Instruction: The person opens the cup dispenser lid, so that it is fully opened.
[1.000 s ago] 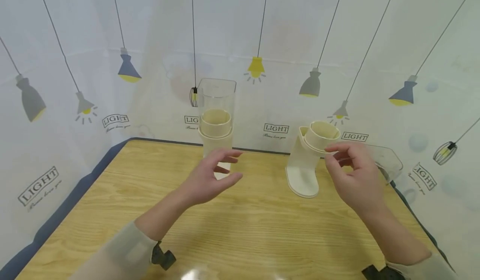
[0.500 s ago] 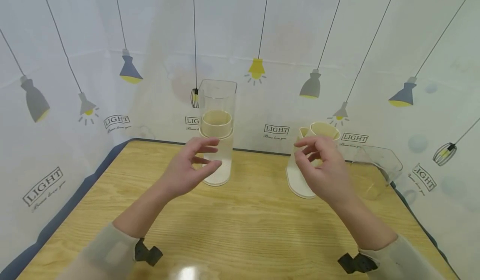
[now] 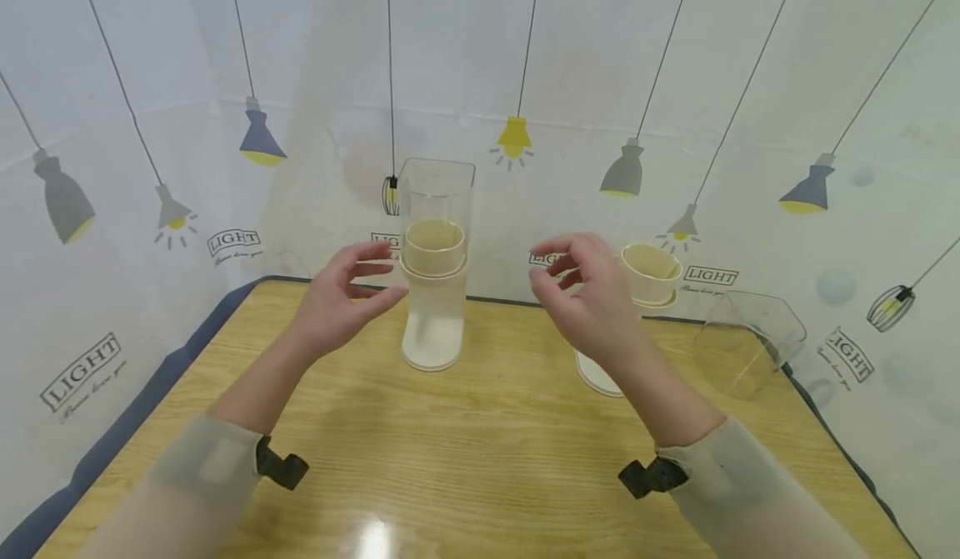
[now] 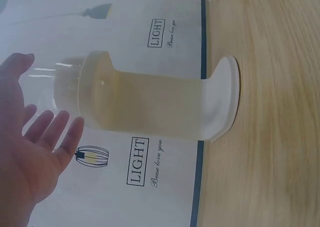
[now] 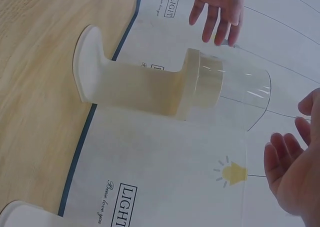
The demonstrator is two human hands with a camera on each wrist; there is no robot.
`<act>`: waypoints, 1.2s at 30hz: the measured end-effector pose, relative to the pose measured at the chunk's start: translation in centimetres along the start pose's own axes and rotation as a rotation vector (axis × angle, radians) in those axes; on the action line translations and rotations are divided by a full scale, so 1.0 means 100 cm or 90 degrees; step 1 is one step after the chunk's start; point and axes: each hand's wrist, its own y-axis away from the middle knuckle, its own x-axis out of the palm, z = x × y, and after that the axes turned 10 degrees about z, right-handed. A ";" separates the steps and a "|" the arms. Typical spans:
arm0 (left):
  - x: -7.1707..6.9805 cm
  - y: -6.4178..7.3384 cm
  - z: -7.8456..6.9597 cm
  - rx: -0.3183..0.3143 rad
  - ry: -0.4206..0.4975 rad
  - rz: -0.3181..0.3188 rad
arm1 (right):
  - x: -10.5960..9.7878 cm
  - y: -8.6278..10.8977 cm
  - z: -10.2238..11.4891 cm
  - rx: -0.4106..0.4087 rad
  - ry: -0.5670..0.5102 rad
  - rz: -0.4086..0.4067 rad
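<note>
A cream stand with a flat foot and a round collar stands upright at the back of the table, left of centre. A clear plastic container sits on its collar. My left hand is beside the collar on the left, palm turned toward it, fingers loosely bent and holding nothing. To the stand's right, my right hand is raised with its fingers loosely bent and nothing in them. In the right wrist view both hands flank the container, the left hand on its far side and the right hand nearer.
A second cream stand, with no container on its collar, is partly hidden behind my right hand. Farther right, a loose clear container rests near the table's back right corner. Behind the wooden table hangs a lamp-printed curtain.
My right hand has moved left, from the second stand's right side across in front of it. My left hand has moved left and up, from in front of the first stand to its left side.
</note>
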 end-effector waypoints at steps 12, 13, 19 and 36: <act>-0.018 -0.046 0.021 -0.062 0.034 0.053 | 0.024 -0.059 0.008 0.034 -0.029 0.046; -0.018 -0.051 0.023 -0.061 0.041 0.061 | 0.027 -0.064 0.007 0.037 -0.031 0.052; -0.016 -0.076 0.025 -0.062 0.056 0.108 | 0.042 -0.089 0.001 0.032 -0.009 0.076; -0.002 -0.093 0.024 -0.075 0.077 0.114 | 0.067 -0.109 -0.002 0.041 0.017 0.138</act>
